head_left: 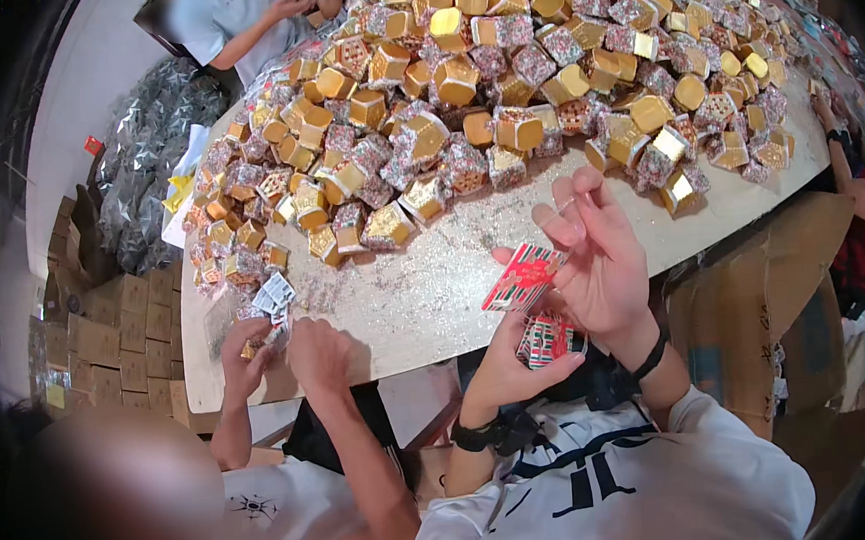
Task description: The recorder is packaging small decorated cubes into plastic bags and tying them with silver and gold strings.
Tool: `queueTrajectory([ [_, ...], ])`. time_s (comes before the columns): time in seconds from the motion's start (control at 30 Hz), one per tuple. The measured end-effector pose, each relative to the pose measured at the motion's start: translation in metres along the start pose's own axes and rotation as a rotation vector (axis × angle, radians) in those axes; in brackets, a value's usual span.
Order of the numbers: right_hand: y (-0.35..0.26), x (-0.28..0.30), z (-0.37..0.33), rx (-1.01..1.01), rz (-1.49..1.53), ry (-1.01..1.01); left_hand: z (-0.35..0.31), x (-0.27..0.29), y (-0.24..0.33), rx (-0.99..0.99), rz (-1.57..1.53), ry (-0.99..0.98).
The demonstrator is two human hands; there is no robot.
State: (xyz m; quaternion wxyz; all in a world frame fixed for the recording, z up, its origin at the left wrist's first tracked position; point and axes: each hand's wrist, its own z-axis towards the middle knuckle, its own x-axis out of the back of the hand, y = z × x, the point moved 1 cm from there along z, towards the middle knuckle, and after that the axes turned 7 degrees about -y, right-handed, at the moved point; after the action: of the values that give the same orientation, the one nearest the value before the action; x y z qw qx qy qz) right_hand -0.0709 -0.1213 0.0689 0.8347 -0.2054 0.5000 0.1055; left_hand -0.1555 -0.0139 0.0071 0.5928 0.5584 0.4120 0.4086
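My left hand [505, 370] is closed around a small stack of striped gift tags [548, 340], red, green and white, held low in front of my chest. Above it is a single loose tag [521, 279] with the same stripes and a red middle. My right hand [607, 258] is raised with its fingers curled, the loose tag at its fingers. What looks like a thin clear thread shows near its fingertips; where it runs is too fine to tell. Black bands circle both my wrists.
A large heap of gold boxes in clear wrap with red and silver specks [459, 77] covers the far table [405, 312]. At my left a co-worker's hands [308, 354] handle small cards. Another person stands far left. Cartons [106, 338] and a cardboard sheet [745, 298] flank the table.
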Motion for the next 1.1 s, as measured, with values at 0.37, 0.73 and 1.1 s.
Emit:
queueTrajectory([
  [0.37,-0.002,0.005,-0.027,0.310,-0.508,-0.214,-0.026,-0.012,-0.020,-0.057,-0.795,-0.087],
  [0.73,0.015,0.042,-0.107,0.063,-1.127,-0.687,-0.044,-0.020,-0.022,-0.002,-0.717,0.130],
  [1.1,0.008,0.064,-0.102,0.010,-1.529,-0.542,-0.041,-0.028,-0.043,-0.112,-0.324,0.135],
])
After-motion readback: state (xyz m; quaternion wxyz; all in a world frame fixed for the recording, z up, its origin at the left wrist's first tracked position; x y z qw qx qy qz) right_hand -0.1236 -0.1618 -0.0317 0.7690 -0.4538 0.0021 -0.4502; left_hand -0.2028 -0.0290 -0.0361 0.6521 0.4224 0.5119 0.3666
